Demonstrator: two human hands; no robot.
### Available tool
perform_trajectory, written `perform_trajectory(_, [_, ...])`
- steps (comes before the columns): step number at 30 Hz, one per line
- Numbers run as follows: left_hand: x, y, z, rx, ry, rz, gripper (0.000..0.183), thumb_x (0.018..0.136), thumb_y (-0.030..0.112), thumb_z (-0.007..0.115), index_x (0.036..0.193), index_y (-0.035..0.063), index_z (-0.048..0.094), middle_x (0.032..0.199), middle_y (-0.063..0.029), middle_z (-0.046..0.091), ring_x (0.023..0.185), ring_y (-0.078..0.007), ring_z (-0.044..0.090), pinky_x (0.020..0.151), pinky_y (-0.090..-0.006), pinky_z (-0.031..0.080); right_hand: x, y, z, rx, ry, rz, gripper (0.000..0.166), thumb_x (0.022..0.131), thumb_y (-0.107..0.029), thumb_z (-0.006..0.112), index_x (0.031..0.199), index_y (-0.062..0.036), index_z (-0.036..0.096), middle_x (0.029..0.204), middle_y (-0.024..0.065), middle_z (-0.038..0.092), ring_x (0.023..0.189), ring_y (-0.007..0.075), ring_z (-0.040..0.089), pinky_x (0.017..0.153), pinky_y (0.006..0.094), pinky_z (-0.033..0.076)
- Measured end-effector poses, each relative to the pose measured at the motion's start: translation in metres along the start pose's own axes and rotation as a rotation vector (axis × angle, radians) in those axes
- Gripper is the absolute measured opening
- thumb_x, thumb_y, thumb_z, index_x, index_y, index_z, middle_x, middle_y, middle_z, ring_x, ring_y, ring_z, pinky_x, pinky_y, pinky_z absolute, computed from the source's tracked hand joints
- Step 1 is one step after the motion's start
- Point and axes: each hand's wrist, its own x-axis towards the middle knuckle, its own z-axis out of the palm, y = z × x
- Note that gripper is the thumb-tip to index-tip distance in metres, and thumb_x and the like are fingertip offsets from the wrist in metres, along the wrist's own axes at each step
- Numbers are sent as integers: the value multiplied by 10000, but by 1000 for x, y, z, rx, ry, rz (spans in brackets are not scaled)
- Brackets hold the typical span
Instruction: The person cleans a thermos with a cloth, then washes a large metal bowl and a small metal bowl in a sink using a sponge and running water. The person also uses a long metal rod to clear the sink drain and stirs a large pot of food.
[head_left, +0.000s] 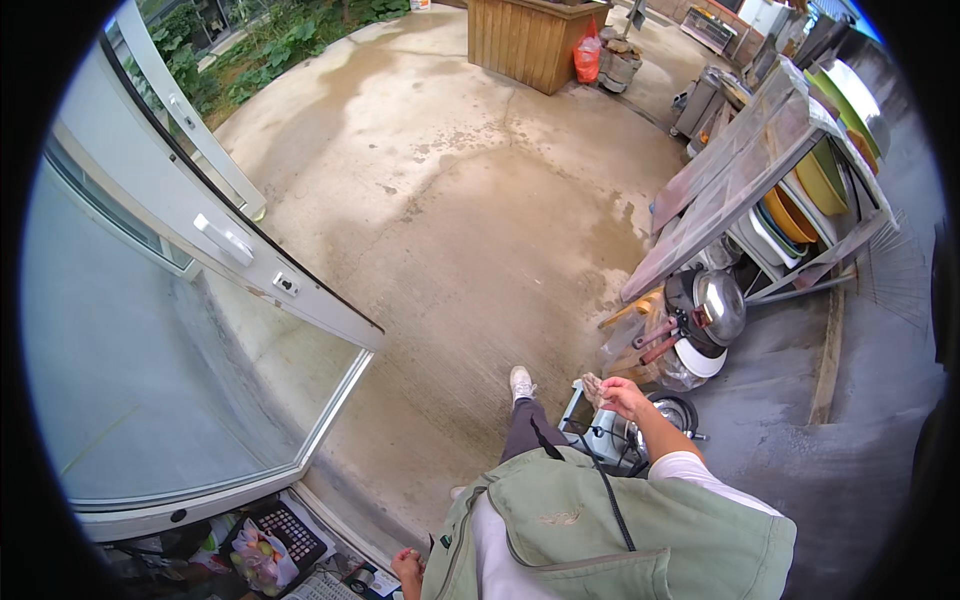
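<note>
My right hand (626, 396) is raised ahead of me on the right. Its fingers pinch a small, crumpled, brownish piece (593, 390) that looks like cloth; the exact material is unclear. Below that hand stands a pale blue stand or stool (576, 411), with a shiny metal pot-like vessel (651, 431) partly covered by my forearm. Low at my left side hangs my left hand (409, 565), fingers curled, and I cannot make out whether anything is in it.
A glazed white door (225, 238) stands ajar on the left. A rack of basins (795, 214) and a lidded pan (716, 300) line the right wall. A wooden planter box (525, 45) stands farther off on the concrete floor (465, 225). A bag of fruit (262, 559) lies lower left.
</note>
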Motion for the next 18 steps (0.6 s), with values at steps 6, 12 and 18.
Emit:
perform_trajectory(6, [-43, 203, 168, 167, -36, 229, 270, 792, -113, 589, 1018, 29, 548, 664, -44, 553, 477, -141, 504, 384, -285, 386, 103, -118, -12, 156, -83, -104, 209, 782, 63, 617, 935, -81, 619, 877, 58, 669, 754, 203, 677, 645, 373, 603])
perform_trajectory(12, [-58, 313, 359, 329, -166, 338, 254, 777, -114, 608, 987, 28, 588, 677, -34, 575, 493, -128, 516, 392, -285, 392, 154, -260, -50, 179, -26, -247, 218, 775, 72, 603, 933, -78, 611, 854, 77, 659, 706, 210, 667, 609, 367, 601])
perform_trajectory(18, [-25, 385, 458, 615, -259, 311, 177, 757, -95, 655, 894, 14, 630, 659, -38, 599, 502, -144, 548, 404, -296, 423, 207, -335, -62, 311, 18, -361, 200, 774, 95, 563, 908, -51, 593, 852, 93, 653, 726, 229, 677, 591, 371, 608])
